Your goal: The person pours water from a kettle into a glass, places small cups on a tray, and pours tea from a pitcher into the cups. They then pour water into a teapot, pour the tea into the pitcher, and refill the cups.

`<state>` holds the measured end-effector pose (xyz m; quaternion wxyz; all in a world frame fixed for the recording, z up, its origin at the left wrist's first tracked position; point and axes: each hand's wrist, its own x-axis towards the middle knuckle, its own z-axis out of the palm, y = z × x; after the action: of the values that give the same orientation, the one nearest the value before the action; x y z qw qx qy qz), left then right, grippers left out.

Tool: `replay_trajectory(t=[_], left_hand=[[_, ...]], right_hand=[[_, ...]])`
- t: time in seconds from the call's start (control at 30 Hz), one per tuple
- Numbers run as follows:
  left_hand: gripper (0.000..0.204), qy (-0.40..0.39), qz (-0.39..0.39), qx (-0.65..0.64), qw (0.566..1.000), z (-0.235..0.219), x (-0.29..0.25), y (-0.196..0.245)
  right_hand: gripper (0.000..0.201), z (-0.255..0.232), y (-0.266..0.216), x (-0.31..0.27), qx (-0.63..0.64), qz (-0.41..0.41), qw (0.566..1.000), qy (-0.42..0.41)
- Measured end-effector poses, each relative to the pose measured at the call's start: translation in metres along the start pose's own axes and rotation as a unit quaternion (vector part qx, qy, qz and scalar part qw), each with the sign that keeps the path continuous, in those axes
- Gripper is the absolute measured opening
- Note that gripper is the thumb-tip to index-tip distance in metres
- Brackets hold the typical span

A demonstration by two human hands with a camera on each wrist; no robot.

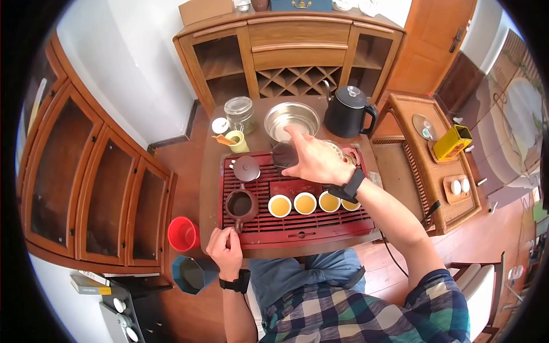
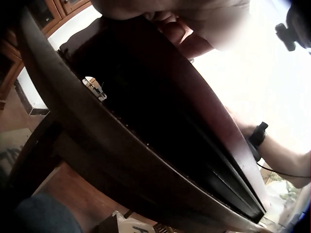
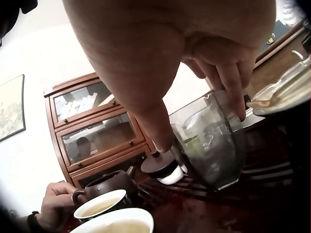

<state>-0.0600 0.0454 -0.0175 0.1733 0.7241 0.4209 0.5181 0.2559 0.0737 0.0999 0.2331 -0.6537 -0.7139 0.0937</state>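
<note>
My right hand (image 1: 320, 160) grips a clear glass pitcher (image 3: 214, 141) by its rim, thumb on one side and fingers on the other. In the right wrist view the pitcher leans over the slatted red tea tray (image 1: 320, 234). At the tray's front left, the curled fingers of my left hand (image 1: 225, 251) pinch the handle of a dark clay teapot (image 1: 241, 204), whose top is uncovered. Its dark lid (image 1: 246, 168) lies behind it on a small white piece. Several white cups of yellow tea (image 1: 305, 203) line the tray's front; my right wrist partly covers the rightmost.
Behind the tray stand a steel bowl (image 1: 291, 117), a black kettle (image 1: 350, 108), a lidded glass jar (image 1: 240, 113) and a pale green holder (image 1: 237, 141) with wooden tools. A rattan side table (image 1: 423, 188) is at right. A red bin (image 1: 183, 233) stands on the floor at left.
</note>
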Motion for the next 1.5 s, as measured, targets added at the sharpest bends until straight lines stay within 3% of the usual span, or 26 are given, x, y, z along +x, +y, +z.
replay_trajectory(t=[0.17, 0.23, 0.37, 0.43, 0.53, 0.57, 0.63, 0.9, 1.23, 1.5], left_hand=[[0.005, 0.001, -0.003, 0.001, 1.000, 0.001, -0.001, -0.001], [0.005, 0.005, 0.009, -0.001, 1.000, 0.001, 0.000, -0.001], [0.005, 0.000, 0.009, -0.005, 1.000, 0.001, 0.000, 0.000], [0.004, -0.006, -0.007, 0.000, 1.000, 0.000, 0.000, 0.003], [0.003, -0.008, -0.013, -0.002, 1.000, 0.000, -0.001, 0.002], [0.003, -0.010, -0.014, -0.004, 1.000, 0.000, -0.001, 0.002], [0.003, -0.016, -0.015, 0.005, 1.000, -0.001, 0.000, 0.004], [0.001, -0.023, -0.020, 0.007, 1.000, 0.000, -0.002, 0.002], [0.002, -0.029, -0.020, 0.028, 0.999, 0.000, -0.006, -0.008], [0.002, -0.022, -0.014, 0.016, 1.000, 0.001, -0.004, -0.003]], right_hand=[[0.096, 0.007, 0.009, -0.002, 0.033, -0.019, 0.999, 0.011], [0.098, 0.003, 0.008, -0.003, 0.056, 0.018, 0.997, -0.040], [0.099, -0.006, 0.005, -0.006, 0.037, 0.014, 0.998, -0.054], [0.103, -0.012, 0.008, -0.012, 0.004, -0.027, 1.000, 0.005], [0.105, -0.043, 0.019, -0.020, 0.031, -0.029, 0.999, 0.000], [0.102, -0.047, 0.023, -0.022, 0.022, -0.057, 0.997, 0.038], [0.100, -0.063, 0.028, -0.030, 0.039, 0.006, 0.999, -0.002], [0.101, -0.050, 0.043, -0.053, 0.005, 0.034, 0.999, -0.039], [0.098, -0.029, 0.066, -0.052, 0.016, -0.016, 1.000, 0.009], [0.094, -0.027, 0.067, -0.050, 0.029, 0.008, 1.000, 0.011]])
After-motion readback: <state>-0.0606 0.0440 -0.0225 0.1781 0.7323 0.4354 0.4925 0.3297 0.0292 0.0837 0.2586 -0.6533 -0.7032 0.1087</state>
